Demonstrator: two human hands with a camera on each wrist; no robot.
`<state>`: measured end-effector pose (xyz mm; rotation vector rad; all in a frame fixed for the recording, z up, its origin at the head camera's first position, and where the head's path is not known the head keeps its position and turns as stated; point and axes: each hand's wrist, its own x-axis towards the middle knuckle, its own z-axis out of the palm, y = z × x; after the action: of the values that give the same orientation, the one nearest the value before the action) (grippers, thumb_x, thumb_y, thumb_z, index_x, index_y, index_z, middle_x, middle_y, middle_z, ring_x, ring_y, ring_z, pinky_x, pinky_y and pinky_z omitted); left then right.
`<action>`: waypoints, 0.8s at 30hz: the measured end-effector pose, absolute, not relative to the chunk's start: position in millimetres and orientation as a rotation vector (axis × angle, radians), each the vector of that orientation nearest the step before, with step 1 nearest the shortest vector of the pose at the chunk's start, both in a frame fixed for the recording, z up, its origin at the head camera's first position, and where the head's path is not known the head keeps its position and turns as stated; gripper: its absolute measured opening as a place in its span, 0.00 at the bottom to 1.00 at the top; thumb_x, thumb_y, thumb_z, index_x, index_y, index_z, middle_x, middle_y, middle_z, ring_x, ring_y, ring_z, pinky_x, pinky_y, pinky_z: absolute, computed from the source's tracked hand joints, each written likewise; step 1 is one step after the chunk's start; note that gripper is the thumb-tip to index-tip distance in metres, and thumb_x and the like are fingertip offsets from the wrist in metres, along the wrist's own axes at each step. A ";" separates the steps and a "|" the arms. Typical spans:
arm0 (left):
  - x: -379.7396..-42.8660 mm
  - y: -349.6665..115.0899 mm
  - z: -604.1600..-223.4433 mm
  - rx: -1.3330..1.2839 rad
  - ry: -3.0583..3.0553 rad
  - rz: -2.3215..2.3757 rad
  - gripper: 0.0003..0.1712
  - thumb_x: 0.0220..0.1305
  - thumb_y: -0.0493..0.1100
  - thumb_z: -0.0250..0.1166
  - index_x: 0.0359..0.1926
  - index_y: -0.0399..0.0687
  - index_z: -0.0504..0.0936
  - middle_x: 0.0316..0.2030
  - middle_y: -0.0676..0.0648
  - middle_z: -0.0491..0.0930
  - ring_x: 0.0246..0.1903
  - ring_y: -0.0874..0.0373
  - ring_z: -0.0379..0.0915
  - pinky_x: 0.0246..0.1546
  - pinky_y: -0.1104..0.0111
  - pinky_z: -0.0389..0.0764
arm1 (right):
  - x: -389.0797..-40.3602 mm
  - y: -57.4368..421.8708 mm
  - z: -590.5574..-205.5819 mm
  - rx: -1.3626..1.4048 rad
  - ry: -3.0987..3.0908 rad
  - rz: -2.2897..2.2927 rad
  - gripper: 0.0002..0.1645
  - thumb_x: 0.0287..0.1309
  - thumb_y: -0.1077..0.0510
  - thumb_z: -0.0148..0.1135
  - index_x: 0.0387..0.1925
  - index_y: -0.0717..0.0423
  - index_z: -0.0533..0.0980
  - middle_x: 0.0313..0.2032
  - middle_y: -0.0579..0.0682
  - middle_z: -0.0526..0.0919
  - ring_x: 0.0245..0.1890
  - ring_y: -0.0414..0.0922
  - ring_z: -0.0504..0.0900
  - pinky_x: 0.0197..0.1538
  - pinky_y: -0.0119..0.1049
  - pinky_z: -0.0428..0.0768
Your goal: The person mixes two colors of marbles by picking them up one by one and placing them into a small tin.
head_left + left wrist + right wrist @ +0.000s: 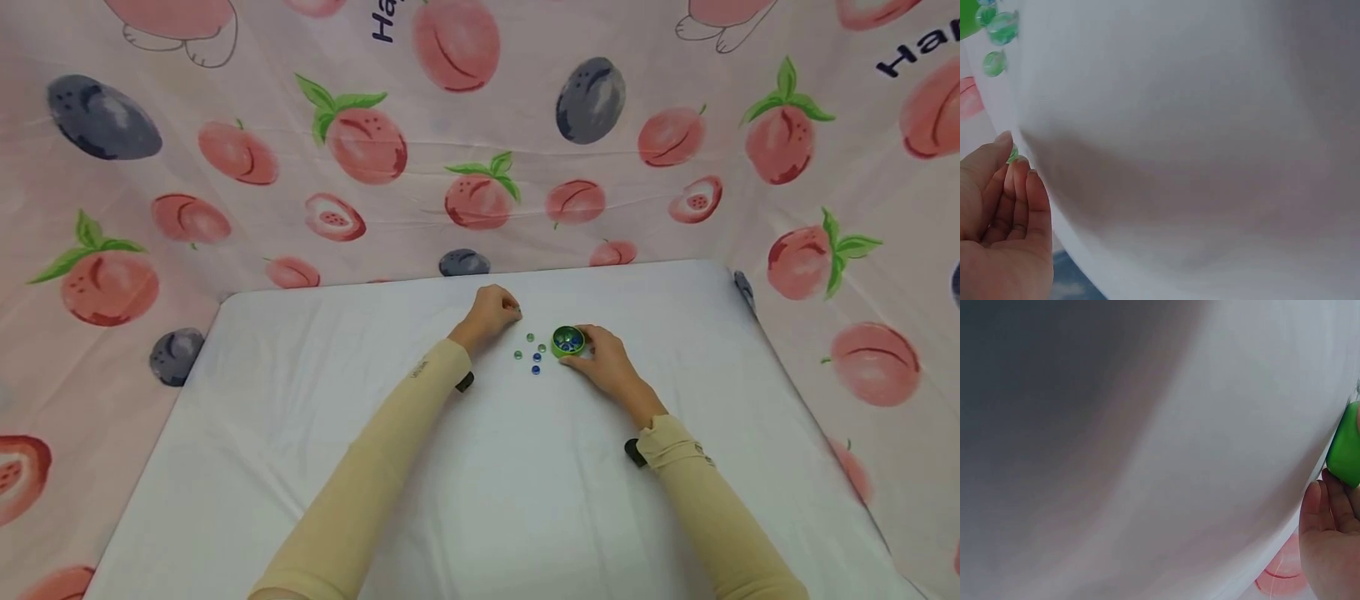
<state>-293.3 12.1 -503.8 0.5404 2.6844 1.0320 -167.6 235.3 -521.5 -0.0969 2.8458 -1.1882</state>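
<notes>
My left hand [489, 313] pinches a green glass marble [1012, 154] between thumb and fingertips, close over the white cloth, left of the loose marbles. With thumb and fingers around its right side, my right hand [609, 365] holds a small round green container [562, 355]. Blue and green marbles [575, 340] lie inside it. In the right wrist view, only part of the container's green wall [1342, 447] shows at the right edge, beside the fingers. Between the hands lie three green marbles [518, 355] and two blue marbles [536, 370].
A white cloth [495, 500] covers the table. Fabric printed with peaches [367, 146] hangs behind the table and along both sides. Dark wrist straps [636, 452] show by the tan sleeves [375, 450].
</notes>
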 end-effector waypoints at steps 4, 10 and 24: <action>-290.4 15.5 -485.6 0.578 2.674 1.117 0.12 0.71 0.38 0.71 0.51 0.35 0.90 0.38 0.42 0.84 0.39 0.56 0.71 0.42 0.70 0.71 | -167.8 234.9 -520.7 -0.083 2.837 -1.181 0.39 0.65 0.56 0.75 0.70 0.69 0.70 0.62 0.67 0.78 0.56 0.60 0.77 0.62 0.55 0.77; -276.2 27.9 -458.1 0.730 2.640 1.215 0.12 0.70 0.39 0.72 0.49 0.36 0.91 0.37 0.42 0.84 0.37 0.55 0.73 0.38 0.71 0.72 | -167.8 235.6 -520.0 -0.102 2.844 -1.183 0.39 0.65 0.56 0.75 0.69 0.71 0.70 0.61 0.68 0.78 0.56 0.60 0.78 0.62 0.56 0.77; -227.8 45.3 -494.0 0.758 2.510 1.244 0.13 0.70 0.39 0.72 0.49 0.34 0.90 0.34 0.44 0.85 0.32 0.63 0.72 0.34 0.77 0.72 | -165.9 235.3 -517.7 -0.137 2.866 -1.194 0.36 0.65 0.58 0.75 0.67 0.73 0.71 0.58 0.70 0.80 0.53 0.62 0.78 0.58 0.57 0.77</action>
<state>-227.8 45.3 -494.0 0.7576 2.5100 1.2442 -165.9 235.3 -517.7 -0.1375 2.8662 -1.1940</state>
